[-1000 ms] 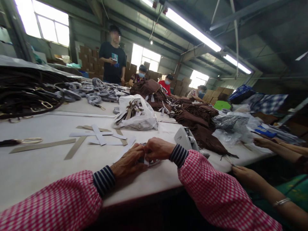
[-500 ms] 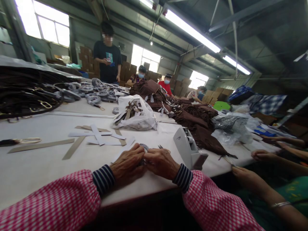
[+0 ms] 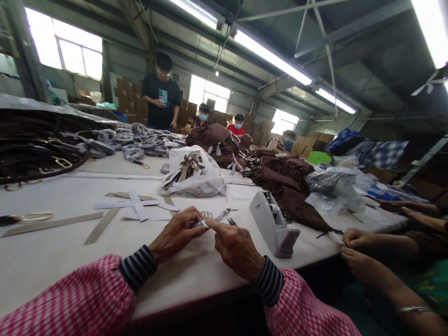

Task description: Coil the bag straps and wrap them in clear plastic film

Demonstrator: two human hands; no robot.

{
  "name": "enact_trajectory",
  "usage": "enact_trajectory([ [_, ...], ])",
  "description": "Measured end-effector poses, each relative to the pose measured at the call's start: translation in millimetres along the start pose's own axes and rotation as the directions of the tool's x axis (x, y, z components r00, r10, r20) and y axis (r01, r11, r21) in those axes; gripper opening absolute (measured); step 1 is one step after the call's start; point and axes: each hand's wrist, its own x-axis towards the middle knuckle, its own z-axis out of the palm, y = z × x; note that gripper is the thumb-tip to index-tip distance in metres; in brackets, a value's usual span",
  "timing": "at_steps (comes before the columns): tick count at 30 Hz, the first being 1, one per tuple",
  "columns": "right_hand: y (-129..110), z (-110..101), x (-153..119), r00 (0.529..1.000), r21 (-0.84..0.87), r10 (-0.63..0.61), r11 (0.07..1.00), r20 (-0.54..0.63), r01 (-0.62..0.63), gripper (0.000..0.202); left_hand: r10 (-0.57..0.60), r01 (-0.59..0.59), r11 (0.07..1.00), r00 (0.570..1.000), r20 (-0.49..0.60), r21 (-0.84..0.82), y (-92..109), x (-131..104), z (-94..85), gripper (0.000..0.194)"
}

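My left hand (image 3: pixel 177 233) is closed on a small coiled grey strap (image 3: pixel 207 215) just above the table's front part. A whitish strip or tab shows on the coil between my hands. My right hand (image 3: pixel 238 246) has its index finger pressed to the coil, its other fingers curled, partly hidden. A grey tail with a small metal end (image 3: pixel 229 210) reaches out to the right behind the coil. Pointed dark metal tips (image 3: pixel 232 221) of a tool lie just beyond my right hand. To the right stands a grey-white tape dispenser (image 3: pixel 261 217).
Loose grey and tan strips (image 3: pixel 138 204) lie at left, with a plastic bag (image 3: pixel 210 182) of strips behind. Coiled wrapped straps (image 3: pixel 136 140), dark straps (image 3: pixel 31 144) and brown fringed bags (image 3: pixel 280 177) cover the back. A co-worker's hands (image 3: pixel 364 247) are at right; other people are beyond.
My hands have come apart slightly, so the coil now shows between them. My right index finger has straightened onto it. The view has shifted a little; the co-worker's hands moved closer together.
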Motion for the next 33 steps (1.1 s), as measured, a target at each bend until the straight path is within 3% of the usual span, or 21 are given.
enact_trajectory([
  [3,0,12,2,0.999,0.002,-0.006,1.0,-0.054,0.006,0.061,-0.162,0.174,0.95,0.984,0.069,-0.26,-1,-1,-9.8,0.018],
  [6,1,22,9,0.995,-0.045,-0.043,0.998,-0.095,0.039,0.064,-0.225,0.255,0.879,0.967,0.12,-0.404,-4,-2,-17.8,0.017],
  [9,1,27,16,0.991,-0.067,-0.071,0.996,-0.116,0.064,0.064,-0.246,0.257,0.882,0.966,0.08,-0.396,-6,-1,-21.0,0.023],
  [13,-10,25,16,0.99,-0.016,-0.058,0.998,-0.129,0.056,0.063,-0.148,0.156,0.957,0.988,0.051,-0.245,-4,-1,-21.6,0.032],
  [15,-13,15,10,0.985,0.047,-0.044,0.997,-0.168,0.053,0.063,-0.103,0.107,0.985,0.994,0.039,-0.132,-4,-1,-22.9,0.034],
  [18,0,-18,-10,0.938,0.112,0.032,0.994,-0.345,0.007,0.053,-0.087,0.087,0.996,0.996,-0.033,-0.004,-11,-1,-26.5,0.036],
  [22,51,-84,-54,0.775,0.136,0.279,0.96,-0.567,-0.246,0.029,-0.079,0.087,0.995,0.989,-0.128,0.058,-22,0,-26.5,0.038],
  [24,80,-109,-73,0.669,0.293,0.55,0.834,-0.499,-0.467,0.025,-0.067,0.08,0.992,0.989,-0.135,0.095,-24,-1,-23.3,0.035],
  [26,104,-121,-86,0.624,0.377,0.684,0.729,-0.378,-0.571,0.023,-0.029,0.051,0.987,0.989,-0.145,0.154,-24,-2,-19.3,0.03],
  [30,126,-116,-95,0.605,0.495,0.784,0.584,-0.138,-0.644,0.028,0.11,-0.06,0.958,0.98,-0.165,0.281,-29,-3,-12.7,0.024],
  [33,126,-112,-92,0.593,0.57,0.803,0.511,-0.051,-0.643,0.027,0.194,-0.137,0.935,0.97,-0.147,0.327,-38,-3,-9.7,0.02],
])
